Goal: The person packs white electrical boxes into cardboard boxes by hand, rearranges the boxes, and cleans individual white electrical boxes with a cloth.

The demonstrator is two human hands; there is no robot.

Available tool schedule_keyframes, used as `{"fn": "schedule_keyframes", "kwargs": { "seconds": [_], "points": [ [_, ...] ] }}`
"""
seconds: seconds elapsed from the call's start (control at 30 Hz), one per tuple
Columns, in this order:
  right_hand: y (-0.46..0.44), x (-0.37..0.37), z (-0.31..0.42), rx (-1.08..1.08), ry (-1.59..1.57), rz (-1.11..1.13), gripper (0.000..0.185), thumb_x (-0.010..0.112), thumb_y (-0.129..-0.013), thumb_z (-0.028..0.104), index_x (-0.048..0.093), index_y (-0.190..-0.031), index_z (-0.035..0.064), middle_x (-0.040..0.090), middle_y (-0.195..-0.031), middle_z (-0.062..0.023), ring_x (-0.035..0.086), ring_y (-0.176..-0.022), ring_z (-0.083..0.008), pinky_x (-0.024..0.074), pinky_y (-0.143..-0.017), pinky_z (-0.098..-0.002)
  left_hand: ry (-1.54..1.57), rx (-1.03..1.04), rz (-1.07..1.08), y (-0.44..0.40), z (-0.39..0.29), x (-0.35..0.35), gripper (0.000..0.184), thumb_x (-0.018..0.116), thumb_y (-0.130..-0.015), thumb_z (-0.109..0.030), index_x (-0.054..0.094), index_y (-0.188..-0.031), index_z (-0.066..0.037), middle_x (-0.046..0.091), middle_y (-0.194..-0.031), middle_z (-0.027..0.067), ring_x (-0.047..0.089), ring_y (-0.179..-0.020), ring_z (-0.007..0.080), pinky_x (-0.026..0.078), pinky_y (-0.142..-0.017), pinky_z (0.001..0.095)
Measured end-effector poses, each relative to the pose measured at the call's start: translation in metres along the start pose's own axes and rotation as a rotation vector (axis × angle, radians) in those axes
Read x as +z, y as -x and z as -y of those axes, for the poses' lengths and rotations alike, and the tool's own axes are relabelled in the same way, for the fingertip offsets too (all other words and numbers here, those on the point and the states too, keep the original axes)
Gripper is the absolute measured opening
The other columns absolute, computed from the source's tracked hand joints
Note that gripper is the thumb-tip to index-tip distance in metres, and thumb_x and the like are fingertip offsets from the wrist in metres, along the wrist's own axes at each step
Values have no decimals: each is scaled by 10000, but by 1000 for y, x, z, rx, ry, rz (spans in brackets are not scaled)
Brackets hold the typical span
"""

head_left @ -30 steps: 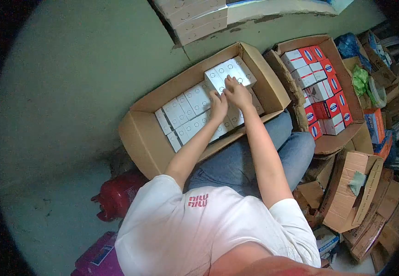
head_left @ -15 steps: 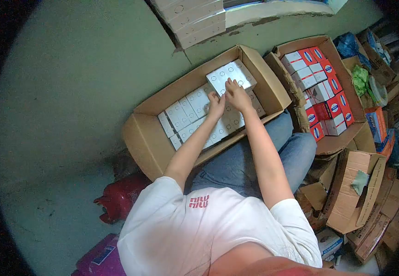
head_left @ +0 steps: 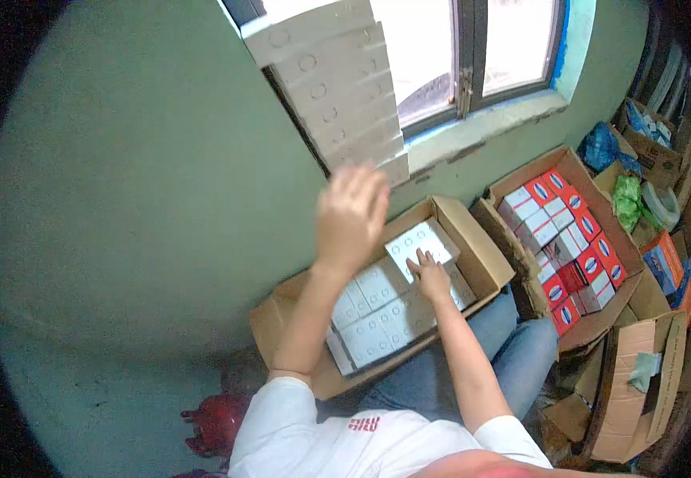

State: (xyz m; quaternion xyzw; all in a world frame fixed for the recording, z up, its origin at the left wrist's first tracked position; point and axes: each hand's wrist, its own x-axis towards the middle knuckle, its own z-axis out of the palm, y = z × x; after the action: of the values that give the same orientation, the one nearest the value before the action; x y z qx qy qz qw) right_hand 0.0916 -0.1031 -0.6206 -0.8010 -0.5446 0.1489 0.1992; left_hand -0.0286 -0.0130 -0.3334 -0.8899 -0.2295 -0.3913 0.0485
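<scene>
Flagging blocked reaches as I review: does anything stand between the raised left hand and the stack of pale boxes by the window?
Nothing visible does. The left hand, blurred, overlaps the lower end of the stack of pale boxes in view; contact is unclear.

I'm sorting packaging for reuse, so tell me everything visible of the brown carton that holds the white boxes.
The carton is long, rectangular and open-topped, and looks like plain brown cardboard. It lies along the green wall, slanting across the view, its near side by the person's jeans. Inside sit white boxes printed with circles, one standing higher near the right end. The left forearm hides part of the carton; its underside cannot be seen.
</scene>
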Motion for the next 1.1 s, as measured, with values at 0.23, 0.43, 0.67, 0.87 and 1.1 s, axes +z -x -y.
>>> {"fn": "schedule_keyframes", "kwargs": {
  "seconds": [0.23,0.43,0.67,0.87,1.1],
  "points": [
    [1,4,0,-11,56,-69,376,559,-839,211,597,-1203,296,402,-1422,-68,366,-1314,-301,344,-1042,-495,-741,306,-450,-140,34,-90,365,649,-818,-332,607,-1115,-125,559,-1238,42,444,-1211,266,375,-994,421],
    [1,11,-3,-4,48,-90,316,503,-878,259,622,-1167,311,415,-1415,-59,380,-1305,-304,356,-1035,-490,-747,346,-173,-163,50,-108,463,565,-871,-428,580,-1166,-72,658,-1054,117,614,-1019,250,382,-1002,378],
    [-2,9,-3,2,63,-78,328,512,-873,252,612,-1181,309,398,-1426,-62,376,-1309,-299,363,-1030,-488,-208,342,-639,-135,39,-104,399,605,-885,-286,519,-1186,-39,619,-1089,92,609,-958,198,468,-864,298],
    [-3,8,-2,5,101,-20,400,539,-838,186,573,-1225,278,395,-1423,-46,365,-1312,-275,357,-1039,-485,1227,-384,-121,34,-15,-91,353,592,-878,-187,482,-1172,-27,573,-1033,41,548,-826,72,439,-699,202],
    [0,3,-1,-16,85,-59,367,507,-868,230,586,-1220,296,415,-1412,-53,365,-1314,-278,347,-1045,-476,1087,-1232,361,216,18,22,319,611,-863,-351,572,-904,-36,605,-764,8,539,-669,59,425,-584,217]
  ]
}}
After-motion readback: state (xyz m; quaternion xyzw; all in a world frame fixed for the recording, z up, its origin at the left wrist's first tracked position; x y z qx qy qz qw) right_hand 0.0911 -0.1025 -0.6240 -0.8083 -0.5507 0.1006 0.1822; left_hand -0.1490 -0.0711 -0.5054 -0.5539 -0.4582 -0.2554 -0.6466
